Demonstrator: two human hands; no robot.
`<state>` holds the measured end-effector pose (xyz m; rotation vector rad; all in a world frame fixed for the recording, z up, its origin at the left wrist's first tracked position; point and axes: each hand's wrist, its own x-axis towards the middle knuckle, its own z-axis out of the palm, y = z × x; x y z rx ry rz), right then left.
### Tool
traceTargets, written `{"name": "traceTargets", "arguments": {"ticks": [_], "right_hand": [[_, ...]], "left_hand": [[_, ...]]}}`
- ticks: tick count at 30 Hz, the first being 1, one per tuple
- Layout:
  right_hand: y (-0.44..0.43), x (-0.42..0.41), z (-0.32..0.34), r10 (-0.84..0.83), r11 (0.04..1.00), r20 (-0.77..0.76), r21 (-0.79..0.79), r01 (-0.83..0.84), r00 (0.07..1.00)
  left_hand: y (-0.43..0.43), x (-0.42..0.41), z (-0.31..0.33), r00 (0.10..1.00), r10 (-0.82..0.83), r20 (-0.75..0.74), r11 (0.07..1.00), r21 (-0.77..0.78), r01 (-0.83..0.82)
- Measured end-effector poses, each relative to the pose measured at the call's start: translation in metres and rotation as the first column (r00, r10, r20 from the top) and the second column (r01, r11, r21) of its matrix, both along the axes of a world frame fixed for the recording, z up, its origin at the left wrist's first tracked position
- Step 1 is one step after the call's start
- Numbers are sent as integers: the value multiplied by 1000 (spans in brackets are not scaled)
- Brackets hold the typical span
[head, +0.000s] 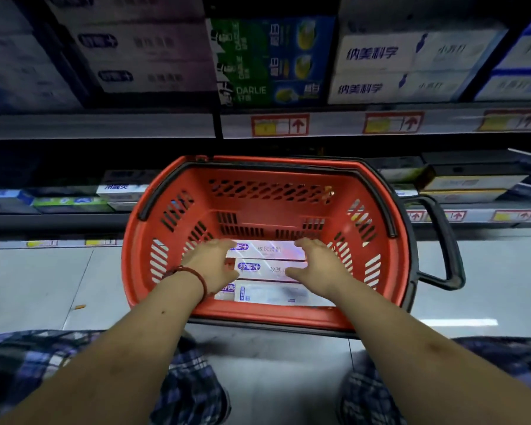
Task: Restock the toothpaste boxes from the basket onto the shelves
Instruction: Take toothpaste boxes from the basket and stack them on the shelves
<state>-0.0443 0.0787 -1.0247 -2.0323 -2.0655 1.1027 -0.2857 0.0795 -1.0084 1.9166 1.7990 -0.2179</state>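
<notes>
Boxes (270, 268) lie flat in the basket (267, 176); left hand (210, 265) and right hand (316, 265), fingers spread apart, hover over their ends.

The red basket (258, 174) stands on the grey tiled floor (37, 286). Stacked toothpaste boxes (270, 62) fill the shelf (105, 125) above.

Your red basket (288, 173) sits on the floor in front of the stocked shelves (105, 125). Inside it you have three pale toothpaste boxes (270, 294) lying flat, side by side, long sides touching.
</notes>
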Motion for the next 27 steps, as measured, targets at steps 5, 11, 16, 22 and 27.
{"name": "traceTargets", "arguments": {"ticks": [5,11,16,22,27], "right_hand": [[-5,29,-15,-101,990,-36,-101,97,994],[0,51,-9,-108,977,2,-187,107,994],[4,35,-17,11,979,15,-202,-8,1000],[39,20,-32,56,973,83,-229,-35,995],[64,9,-64,23,969,161,-245,18,987]], "left_hand": [[-17,-12,-11,997,-2,82,991,-134,13],[-38,-14,-23,1000,10,-16,979,-203,-13],[-18,-7,-34,980,184,72,973,-158,-171],[11,5,-72,933,350,86,908,-277,-315],[36,-2,-109,888,453,75,860,-300,-413]]}}
